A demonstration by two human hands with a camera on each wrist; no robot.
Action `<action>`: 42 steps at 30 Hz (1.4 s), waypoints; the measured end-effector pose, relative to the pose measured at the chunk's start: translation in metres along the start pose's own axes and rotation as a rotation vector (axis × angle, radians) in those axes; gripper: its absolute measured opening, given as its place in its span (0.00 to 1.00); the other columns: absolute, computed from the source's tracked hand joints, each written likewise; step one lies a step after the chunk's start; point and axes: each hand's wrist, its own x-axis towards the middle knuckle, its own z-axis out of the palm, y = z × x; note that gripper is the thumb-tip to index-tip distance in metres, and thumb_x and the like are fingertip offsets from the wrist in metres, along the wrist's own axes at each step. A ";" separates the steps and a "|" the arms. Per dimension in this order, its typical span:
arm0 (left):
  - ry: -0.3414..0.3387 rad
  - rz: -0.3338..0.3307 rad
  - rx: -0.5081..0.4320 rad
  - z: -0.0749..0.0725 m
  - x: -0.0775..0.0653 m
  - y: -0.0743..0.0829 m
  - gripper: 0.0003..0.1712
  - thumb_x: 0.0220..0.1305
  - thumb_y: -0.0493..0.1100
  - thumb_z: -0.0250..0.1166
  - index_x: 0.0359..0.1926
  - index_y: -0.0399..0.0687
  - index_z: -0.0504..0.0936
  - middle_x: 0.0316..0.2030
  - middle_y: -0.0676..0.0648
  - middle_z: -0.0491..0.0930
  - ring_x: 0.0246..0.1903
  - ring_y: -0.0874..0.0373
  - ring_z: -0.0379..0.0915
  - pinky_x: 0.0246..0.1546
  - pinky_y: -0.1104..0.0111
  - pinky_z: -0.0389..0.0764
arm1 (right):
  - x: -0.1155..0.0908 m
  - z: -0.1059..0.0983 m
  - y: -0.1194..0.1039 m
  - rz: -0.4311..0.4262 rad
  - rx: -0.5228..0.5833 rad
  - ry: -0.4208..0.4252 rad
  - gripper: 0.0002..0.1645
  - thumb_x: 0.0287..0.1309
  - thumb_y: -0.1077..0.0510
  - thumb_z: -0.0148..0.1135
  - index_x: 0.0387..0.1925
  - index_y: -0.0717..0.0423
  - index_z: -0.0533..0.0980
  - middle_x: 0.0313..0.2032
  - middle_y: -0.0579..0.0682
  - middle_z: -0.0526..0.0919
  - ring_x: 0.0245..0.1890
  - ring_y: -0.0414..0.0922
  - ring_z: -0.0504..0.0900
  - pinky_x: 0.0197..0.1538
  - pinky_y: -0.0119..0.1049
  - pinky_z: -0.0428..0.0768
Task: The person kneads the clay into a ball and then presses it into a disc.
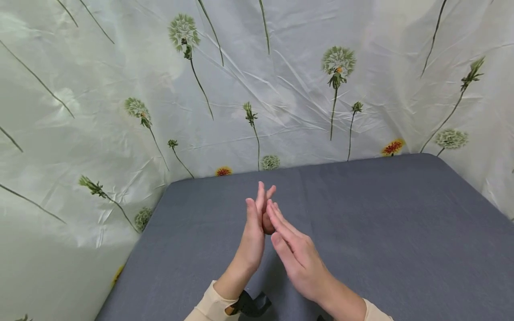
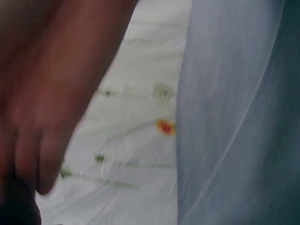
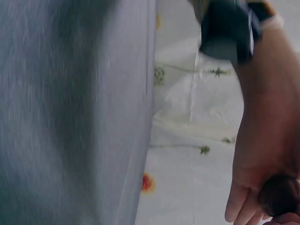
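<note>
Here your left hand and right hand, both straight-fingered, sandwich one dark, apparently round lump above one grey table, short of its far edge; flowered cloth hangs behind.

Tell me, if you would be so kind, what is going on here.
Someone's left hand and right hand hold a small round brown object between them. The fingers of both hands are mostly straight, and what the object is made of is hard to tell. At this moment it is held up above a grey surface, with a flower-printed sheet behind.
</note>
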 end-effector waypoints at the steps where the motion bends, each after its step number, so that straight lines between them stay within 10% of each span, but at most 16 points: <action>1: -0.021 0.010 0.008 0.004 -0.002 -0.001 0.46 0.80 0.74 0.15 0.88 0.60 0.32 0.87 0.50 0.49 0.84 0.49 0.52 0.80 0.52 0.60 | 0.001 -0.002 0.001 -0.001 -0.008 0.009 0.32 0.84 0.66 0.42 0.84 0.59 0.58 0.84 0.54 0.57 0.85 0.48 0.54 0.80 0.22 0.54; 5: -0.058 0.044 0.013 0.012 -0.009 0.002 0.44 0.82 0.71 0.15 0.88 0.57 0.32 0.88 0.51 0.41 0.87 0.51 0.33 0.84 0.40 0.39 | 0.005 -0.006 0.009 0.017 -0.014 0.041 0.33 0.84 0.66 0.41 0.84 0.60 0.55 0.85 0.54 0.56 0.85 0.46 0.54 0.80 0.22 0.54; 10: 0.013 0.083 0.040 0.008 -0.012 0.011 0.42 0.81 0.73 0.15 0.87 0.66 0.33 0.87 0.56 0.42 0.86 0.53 0.40 0.80 0.46 0.54 | 0.002 0.002 0.015 0.081 0.032 -0.010 0.33 0.86 0.63 0.39 0.85 0.62 0.51 0.84 0.54 0.56 0.83 0.47 0.56 0.77 0.20 0.57; 13: 0.054 0.097 0.061 0.001 -0.010 0.014 0.42 0.80 0.75 0.15 0.87 0.70 0.33 0.87 0.59 0.44 0.56 0.57 0.74 0.58 0.65 0.72 | -0.002 0.009 0.013 0.074 0.027 -0.039 0.33 0.86 0.64 0.39 0.85 0.62 0.51 0.84 0.54 0.56 0.82 0.49 0.59 0.77 0.21 0.59; 16: 0.074 0.087 0.047 -0.005 -0.004 0.013 0.44 0.78 0.77 0.17 0.87 0.71 0.32 0.87 0.58 0.47 0.22 0.57 0.57 0.30 0.74 0.66 | -0.006 0.012 0.007 0.031 0.016 -0.042 0.34 0.84 0.66 0.42 0.85 0.60 0.54 0.84 0.53 0.57 0.83 0.49 0.59 0.78 0.23 0.59; 19: 0.073 0.065 0.025 -0.008 0.000 0.010 0.46 0.77 0.79 0.17 0.88 0.69 0.33 0.87 0.55 0.49 0.17 0.59 0.49 0.22 0.74 0.58 | -0.008 0.013 0.002 -0.024 0.012 -0.038 0.35 0.82 0.69 0.44 0.84 0.59 0.56 0.84 0.54 0.57 0.84 0.47 0.57 0.80 0.25 0.56; 22: 0.052 0.039 0.021 -0.006 0.001 0.007 0.46 0.77 0.78 0.17 0.88 0.68 0.33 0.87 0.53 0.50 0.23 0.59 0.60 0.27 0.75 0.66 | -0.007 0.012 0.000 -0.069 0.005 -0.014 0.35 0.80 0.72 0.44 0.83 0.61 0.58 0.84 0.58 0.59 0.85 0.46 0.56 0.81 0.25 0.55; 25: 0.028 0.028 0.047 0.000 -0.001 0.004 0.44 0.79 0.75 0.16 0.88 0.66 0.33 0.87 0.51 0.49 0.51 0.53 0.79 0.47 0.74 0.77 | -0.006 0.009 0.002 -0.082 -0.012 0.018 0.35 0.79 0.73 0.44 0.82 0.64 0.59 0.83 0.61 0.60 0.85 0.47 0.56 0.82 0.26 0.54; 29: -0.004 0.036 0.068 0.008 -0.006 0.002 0.42 0.82 0.71 0.15 0.88 0.61 0.33 0.87 0.51 0.46 0.84 0.49 0.51 0.77 0.56 0.64 | -0.003 0.004 0.007 -0.008 -0.011 0.041 0.33 0.82 0.69 0.41 0.83 0.62 0.57 0.84 0.58 0.58 0.85 0.49 0.54 0.81 0.24 0.52; 34: -0.012 0.043 0.068 0.012 -0.009 0.009 0.43 0.81 0.73 0.15 0.88 0.64 0.33 0.87 0.55 0.43 0.86 0.53 0.42 0.81 0.39 0.47 | 0.000 0.000 0.014 0.094 0.016 0.019 0.33 0.87 0.63 0.37 0.86 0.59 0.49 0.85 0.56 0.54 0.84 0.48 0.54 0.77 0.19 0.54; 38: 0.033 0.040 0.054 0.003 -0.008 0.016 0.43 0.78 0.76 0.15 0.87 0.71 0.33 0.87 0.58 0.44 0.55 0.57 0.79 0.66 0.57 0.72 | -0.003 0.007 0.012 0.122 0.039 -0.044 0.35 0.87 0.61 0.38 0.87 0.57 0.45 0.85 0.53 0.54 0.84 0.51 0.55 0.77 0.19 0.56; 42: 0.083 0.036 0.036 -0.006 -0.003 0.014 0.45 0.77 0.78 0.16 0.87 0.71 0.34 0.86 0.57 0.48 0.18 0.62 0.54 0.27 0.73 0.66 | -0.009 0.013 0.004 0.084 0.043 -0.091 0.34 0.87 0.62 0.40 0.86 0.58 0.50 0.85 0.51 0.53 0.84 0.51 0.55 0.78 0.22 0.56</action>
